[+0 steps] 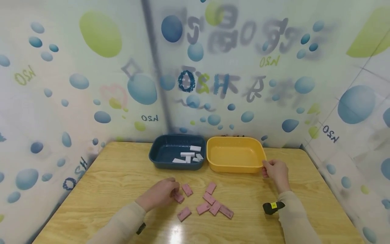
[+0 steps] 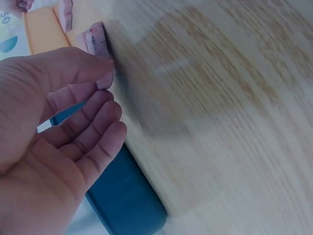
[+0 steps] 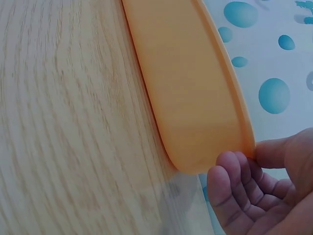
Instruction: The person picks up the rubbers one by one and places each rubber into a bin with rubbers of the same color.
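My left hand [image 1: 160,194] pinches a small pink rectangular block [image 2: 98,43] with dark specks between thumb and index finger, low over the table. The other fingers are loosely bent. Close by lies another pink block [image 1: 187,190], and one more pink block [image 1: 184,214] lies nearer the front. To the right, several pink blocks [image 1: 209,198] form a loose, touching cluster. At the yellow bin [image 1: 236,168], my right hand [image 1: 277,172] grips the right end of the rim, thumb on one side and curled fingers on the other.
Left of the yellow bin stands a dark blue bin [image 1: 176,166] with several white blocks [image 1: 187,154] inside. Both bins stand at the back of the wooden table [image 1: 122,176], before a patterned wall covering [image 1: 122,101].
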Demonstrator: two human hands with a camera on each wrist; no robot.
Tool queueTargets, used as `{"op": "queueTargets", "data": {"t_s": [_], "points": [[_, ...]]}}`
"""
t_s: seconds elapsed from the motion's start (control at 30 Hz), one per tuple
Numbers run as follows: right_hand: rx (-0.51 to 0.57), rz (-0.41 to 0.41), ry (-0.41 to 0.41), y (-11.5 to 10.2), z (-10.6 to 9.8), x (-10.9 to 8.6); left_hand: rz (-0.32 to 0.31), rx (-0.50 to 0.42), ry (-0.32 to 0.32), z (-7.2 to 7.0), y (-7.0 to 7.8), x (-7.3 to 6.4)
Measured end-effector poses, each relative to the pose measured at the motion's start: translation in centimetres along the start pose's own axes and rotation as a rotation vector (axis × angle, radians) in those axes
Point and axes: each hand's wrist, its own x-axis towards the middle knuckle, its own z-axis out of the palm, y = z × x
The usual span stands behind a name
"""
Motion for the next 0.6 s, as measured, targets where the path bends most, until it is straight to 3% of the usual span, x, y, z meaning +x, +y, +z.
{"op": "queueTargets", "data": {"t_s": [0.33, 0.6], "points": [[-0.017, -0.002, 0.013, -0.4, -0.1, 0.0, -0.009, 0.000, 0.082, -0.9, -0.5, 0.3], [-0.030, -0.002, 0.015, -0.4, 0.1, -0.1, -0.024, 0.003, 0.115, -2.1, 0.3, 1.3]]}}
